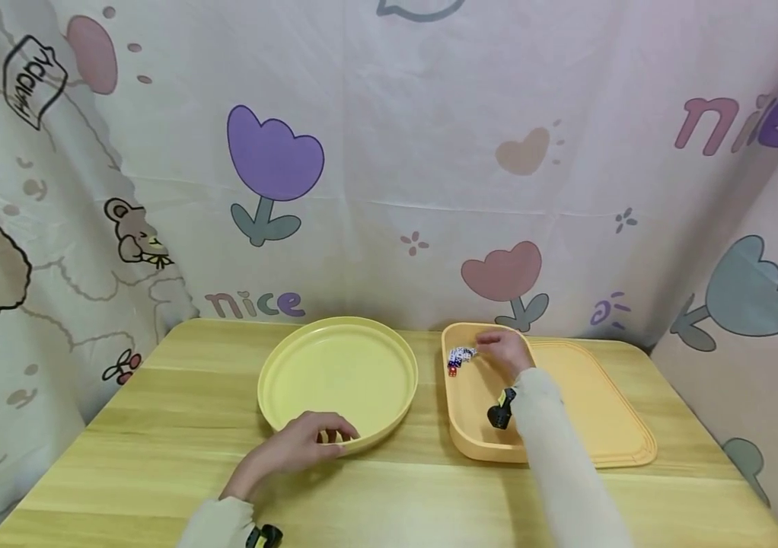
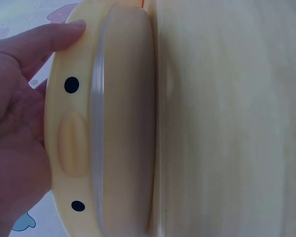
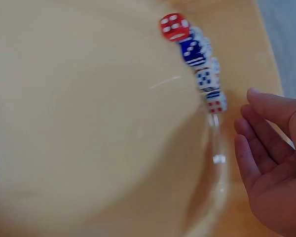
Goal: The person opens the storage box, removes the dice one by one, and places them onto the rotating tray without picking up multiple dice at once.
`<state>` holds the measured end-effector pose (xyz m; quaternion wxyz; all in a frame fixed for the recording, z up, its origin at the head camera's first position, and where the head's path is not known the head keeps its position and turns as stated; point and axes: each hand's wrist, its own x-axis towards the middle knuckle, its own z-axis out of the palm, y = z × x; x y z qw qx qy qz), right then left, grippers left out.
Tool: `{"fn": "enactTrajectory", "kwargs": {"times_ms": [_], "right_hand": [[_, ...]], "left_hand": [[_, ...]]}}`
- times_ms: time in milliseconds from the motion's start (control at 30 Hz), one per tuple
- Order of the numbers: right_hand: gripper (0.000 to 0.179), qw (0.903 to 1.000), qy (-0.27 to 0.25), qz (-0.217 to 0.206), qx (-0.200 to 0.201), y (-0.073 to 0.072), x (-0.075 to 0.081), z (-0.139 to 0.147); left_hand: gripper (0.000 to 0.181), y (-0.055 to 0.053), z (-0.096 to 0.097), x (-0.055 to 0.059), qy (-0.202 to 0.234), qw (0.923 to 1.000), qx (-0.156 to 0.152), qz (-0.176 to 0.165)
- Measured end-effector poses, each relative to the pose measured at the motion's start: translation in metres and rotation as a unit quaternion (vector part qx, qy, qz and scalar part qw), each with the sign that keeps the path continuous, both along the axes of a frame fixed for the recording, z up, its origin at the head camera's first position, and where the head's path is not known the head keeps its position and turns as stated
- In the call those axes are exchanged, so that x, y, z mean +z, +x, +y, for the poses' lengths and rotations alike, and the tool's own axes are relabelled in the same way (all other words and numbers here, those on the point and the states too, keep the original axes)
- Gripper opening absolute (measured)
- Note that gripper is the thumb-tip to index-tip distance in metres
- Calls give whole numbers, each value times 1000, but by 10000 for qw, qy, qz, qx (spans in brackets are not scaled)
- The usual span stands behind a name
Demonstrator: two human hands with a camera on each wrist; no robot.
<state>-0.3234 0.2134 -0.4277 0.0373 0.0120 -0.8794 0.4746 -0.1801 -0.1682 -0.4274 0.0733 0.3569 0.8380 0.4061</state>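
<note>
While the yellow round tray [image 1: 337,373] is gripped by the left hand [image 1: 305,443], the dice [image 1: 460,357] are flanked by the right hand [image 1: 508,352], its fingers relaxed

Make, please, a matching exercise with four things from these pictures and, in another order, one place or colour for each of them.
1. left hand
2. right hand
3. dice
4. flat orange panel

A. red, blue and white
B. to the right of the deep orange tray
C. at the near rim of the round yellow tray
D. over the deep orange tray, beside the dice

Pairs: 1-C, 2-D, 3-A, 4-B
</note>
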Motion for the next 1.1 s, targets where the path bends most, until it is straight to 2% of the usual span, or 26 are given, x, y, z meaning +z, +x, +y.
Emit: {"fn": "enactTrajectory", "kwargs": {"times_ms": [167, 367, 1100], "right_hand": [[24, 9994, 352, 38, -15, -2, -10, -4], [23, 9976, 662, -128, -157, -2, -12, -11], [21, 9975, 695, -89, -108, -11, -21, -7]], "left_hand": [[18, 0, 0, 0, -13, 10000, -13, -38], [17, 1, 0, 0, 26, 10000, -44, -20], [17, 1, 2, 1, 2, 10000, 49, 8]]}}
